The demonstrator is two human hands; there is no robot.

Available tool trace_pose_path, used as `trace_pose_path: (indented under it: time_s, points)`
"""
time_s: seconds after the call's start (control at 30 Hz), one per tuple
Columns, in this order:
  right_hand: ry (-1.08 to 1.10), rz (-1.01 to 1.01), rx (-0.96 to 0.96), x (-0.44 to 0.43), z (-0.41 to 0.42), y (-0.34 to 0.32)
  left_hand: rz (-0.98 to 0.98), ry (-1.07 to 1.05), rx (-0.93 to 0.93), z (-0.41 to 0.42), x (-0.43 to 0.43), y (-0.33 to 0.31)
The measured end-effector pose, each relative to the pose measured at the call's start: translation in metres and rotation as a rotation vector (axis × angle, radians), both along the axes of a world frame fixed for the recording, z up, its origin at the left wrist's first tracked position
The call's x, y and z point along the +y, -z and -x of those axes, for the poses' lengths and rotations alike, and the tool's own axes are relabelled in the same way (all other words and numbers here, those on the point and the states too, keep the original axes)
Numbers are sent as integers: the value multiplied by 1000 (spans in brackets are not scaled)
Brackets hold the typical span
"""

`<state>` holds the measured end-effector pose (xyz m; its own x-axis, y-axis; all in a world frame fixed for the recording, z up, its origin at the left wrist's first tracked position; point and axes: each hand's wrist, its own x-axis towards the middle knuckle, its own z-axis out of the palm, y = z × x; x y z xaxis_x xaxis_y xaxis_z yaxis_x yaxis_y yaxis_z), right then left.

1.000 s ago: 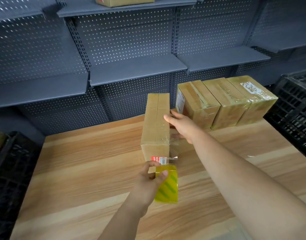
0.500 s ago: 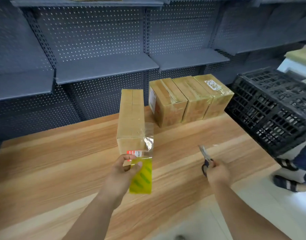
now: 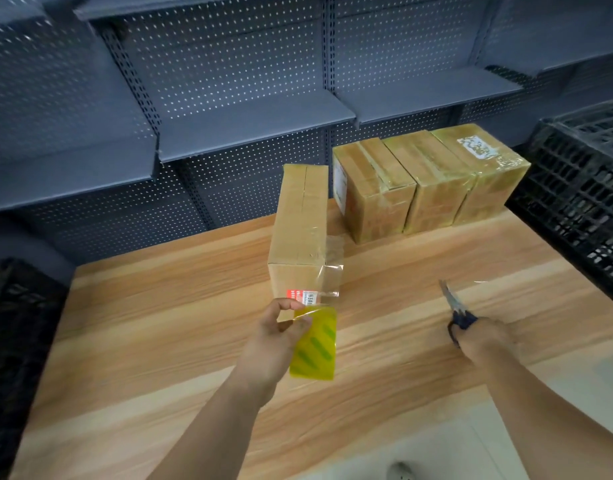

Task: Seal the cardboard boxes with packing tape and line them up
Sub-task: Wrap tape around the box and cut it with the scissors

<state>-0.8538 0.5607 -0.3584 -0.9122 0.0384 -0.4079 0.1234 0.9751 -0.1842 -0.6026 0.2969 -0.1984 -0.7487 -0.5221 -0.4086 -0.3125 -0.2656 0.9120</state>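
A tall narrow cardboard box (image 3: 300,230) stands mid-table with a clear strip of tape (image 3: 331,271) running off its near right edge. That strip leads down to a yellow-green tape roll (image 3: 315,344), which my left hand (image 3: 275,341) grips just in front of the box. To the right, my right hand (image 3: 485,337) holds dark-handled scissors (image 3: 456,310), blades pointing up and away, apart from the tape. Three taped boxes (image 3: 426,181) stand side by side in a row at the back right.
The wooden table (image 3: 159,323) ends at a near edge over a pale floor. Black plastic crates stand at the right (image 3: 582,188) and left (image 3: 17,341). Grey perforated shelving (image 3: 249,126) runs behind the table.
My right hand left the box's top and came back to the near right holding scissors. The left hand kept the roll in front of the box, tape still attached.
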Motion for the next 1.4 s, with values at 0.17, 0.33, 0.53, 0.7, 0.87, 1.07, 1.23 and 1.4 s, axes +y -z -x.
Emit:
trace_pose_path:
  time_s: [0.17, 0.33, 0.53, 0.7, 0.87, 1.07, 1.23, 1.4]
  points:
    - [-159, 549, -158, -18, -13, -74, 11, 40, -16, -2, 1, -4]
    - [-454, 499, -474, -18, -36, -160, 0, 37, -30, -2, 0, -4]
    - [-603, 421, -454, -45, -53, -191, 29, 30, -59, -3, -4, -1]
    - [-673, 391, -466, -70, -61, -196, 47, 4, -70, 0, -3, -5]
    - [-689, 405, -485, -86, -66, -198, 61, 6, -67, 1, -2, -6]
    - [-685, 384, -497, -99, -69, -202, 76, -5, -78, 3, -1, -8]
    - [-667, 377, -461, -101, -71, -205, 72, -20, -100, 4, -2, -8]
    - [-649, 383, -424, -98, -69, -207, 108, -14, -129, 3, -3, -8]
